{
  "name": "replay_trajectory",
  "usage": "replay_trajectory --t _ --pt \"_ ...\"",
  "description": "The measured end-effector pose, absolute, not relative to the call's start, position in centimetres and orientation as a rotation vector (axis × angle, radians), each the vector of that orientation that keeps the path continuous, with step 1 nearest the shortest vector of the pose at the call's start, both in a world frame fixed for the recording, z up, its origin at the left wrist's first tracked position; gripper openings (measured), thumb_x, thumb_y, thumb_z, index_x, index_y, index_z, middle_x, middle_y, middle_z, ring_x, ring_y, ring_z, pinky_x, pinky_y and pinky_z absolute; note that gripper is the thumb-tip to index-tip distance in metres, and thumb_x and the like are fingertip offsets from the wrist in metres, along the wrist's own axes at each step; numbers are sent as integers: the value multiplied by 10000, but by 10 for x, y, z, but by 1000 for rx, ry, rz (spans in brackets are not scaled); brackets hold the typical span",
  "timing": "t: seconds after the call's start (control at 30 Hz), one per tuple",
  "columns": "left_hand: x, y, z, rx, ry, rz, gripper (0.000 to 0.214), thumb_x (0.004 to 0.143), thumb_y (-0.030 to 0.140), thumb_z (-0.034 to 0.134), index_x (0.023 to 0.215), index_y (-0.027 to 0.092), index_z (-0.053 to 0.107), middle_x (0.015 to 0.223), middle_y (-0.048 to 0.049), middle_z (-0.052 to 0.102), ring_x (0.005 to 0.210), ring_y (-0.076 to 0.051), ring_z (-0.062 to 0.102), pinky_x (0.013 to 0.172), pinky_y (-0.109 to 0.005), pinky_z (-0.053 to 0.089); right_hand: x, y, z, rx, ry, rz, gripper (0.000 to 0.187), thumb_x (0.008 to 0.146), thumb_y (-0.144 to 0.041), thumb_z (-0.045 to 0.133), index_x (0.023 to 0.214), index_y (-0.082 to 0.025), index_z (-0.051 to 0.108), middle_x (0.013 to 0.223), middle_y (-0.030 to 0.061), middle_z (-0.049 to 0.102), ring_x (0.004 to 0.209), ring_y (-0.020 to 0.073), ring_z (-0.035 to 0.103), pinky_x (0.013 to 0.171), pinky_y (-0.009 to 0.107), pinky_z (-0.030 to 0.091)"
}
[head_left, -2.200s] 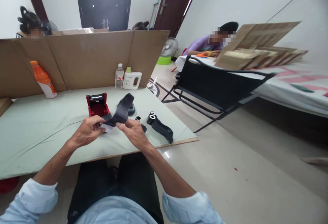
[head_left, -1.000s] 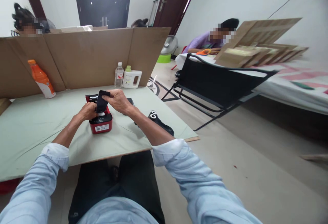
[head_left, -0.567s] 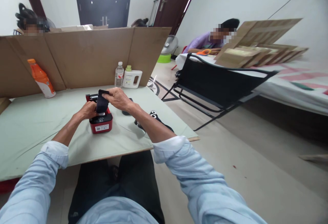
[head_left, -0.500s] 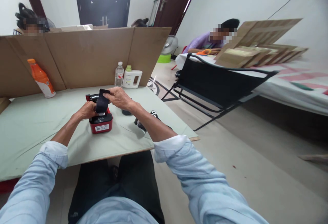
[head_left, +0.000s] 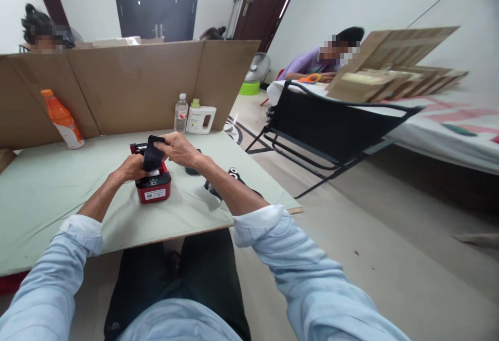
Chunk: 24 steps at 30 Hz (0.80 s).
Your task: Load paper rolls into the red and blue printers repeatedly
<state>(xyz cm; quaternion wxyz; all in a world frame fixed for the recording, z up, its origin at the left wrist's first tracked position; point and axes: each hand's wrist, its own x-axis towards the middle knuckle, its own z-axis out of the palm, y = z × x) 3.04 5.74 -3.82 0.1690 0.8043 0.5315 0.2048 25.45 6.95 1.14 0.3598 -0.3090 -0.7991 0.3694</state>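
A red and black box-shaped device (head_left: pixel 156 195) stands on the table, its lid raised at the back and a white label on its front. Over its opening, a dark flat strip (head_left: pixel 153 158) is stretched between both hands. My right hand (head_left: pixel 177 148) pinches the strip's upper edge. At the lower left of the strip, my left hand (head_left: pixel 131 167) is closed, its fingertips partly hidden behind it. Something small and white (head_left: pixel 153 173) shows inside the device below the strip. A black object (head_left: pixel 193 165) lies behind my right wrist, partly covered.
A black and silver item (head_left: pixel 213 193) lies under my right forearm. Along the cardboard screen (head_left: pixel 132 86) stand an orange bottle (head_left: pixel 64 120), a clear water bottle (head_left: pixel 181 114) and a white jug (head_left: pixel 200 120). A black folding cot (head_left: pixel 331 128) is at the right. Other people sit beyond.
The dark strip has shifted slightly left and turned a little, with my right hand moving along with it. The device and the other objects stay where they were.
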Motion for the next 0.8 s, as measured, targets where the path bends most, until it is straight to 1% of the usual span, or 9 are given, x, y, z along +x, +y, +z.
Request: replay_trajectory --t 0.17,0.27,0.37,0.47,0.57,0.63,0.67,0.73,0.8 --pt "31 58 -45 2358 1619 443 117 718 292 731 650 208 685 710 -52 718 727 -232 657 684 -301 434 254 70 7 -793 -2059 896 293 978 -357 647 752 -171 663 635 0 639 635 165 643 585 240 442" --pt "33 58 -45 2379 1661 412 92 739 297 731 706 212 718 777 -66 754 786 -259 687 723 -313 451 254 70 5 -793 -2063 860 297 967 -362 654 736 -176 655 642 -4 626 655 159 602 619 246 431" --pt "35 59 -43 2386 1722 349 77 736 289 741 733 212 738 787 -74 766 768 -257 680 730 -317 454 255 68 2 -767 -2089 800 302 964 -333 620 706 -176 633 661 -15 601 661 143 545 642 250 403" --pt "33 57 -42 2342 1634 379 151 769 357 743 760 208 760 779 -49 770 771 -236 680 728 -296 467 255 66 -2 -741 -2134 715 327 976 -299 557 678 -175 612 666 -28 554 654 127 480 643 254 357" --pt "26 51 -45 2241 1469 530 273 797 454 739 879 202 805 796 -7 772 817 -219 687 730 -268 495 256 63 -8 -766 -2163 666 323 981 -276 555 685 -171 630 637 -41 513 641 122 444 633 256 322" --pt "22 45 -47 2181 1406 620 335 809 488 731 929 187 818 786 1 759 821 -213 684 729 -265 511 258 59 -13 -775 -2167 640 296 986 -247 566 721 -165 669 639 -39 538 644 125 464 635 254 325" --pt "19 41 -48 2164 1389 654 340 817 486 725 930 180 821 784 -3 754 816 -212 683 735 -269 518 259 55 -17 -767 -2168 618 274 990 -228 572 755 -162 696 666 -32 580 657 129 493 645 252 341" --pt "15 33 -49 2164 1347 708 307 831 442 710 929 175 825 824 -21 765 833 -215 689 778 -293 539 262 45 -27 -732 -2169 540 222 1003 -199 584 862 -164 753 784 1 686 722 146 580 691 253 396" --pt "10 25 -50 2202 1272 748 256 832 374 700 948 186 830 916 -49 789 911 -231 704 873 -333 557 265 33 -42 -690 -2184 418 191 1014 -181 596 996 -188 787 952 46 755 841 172 660 770 266 459"
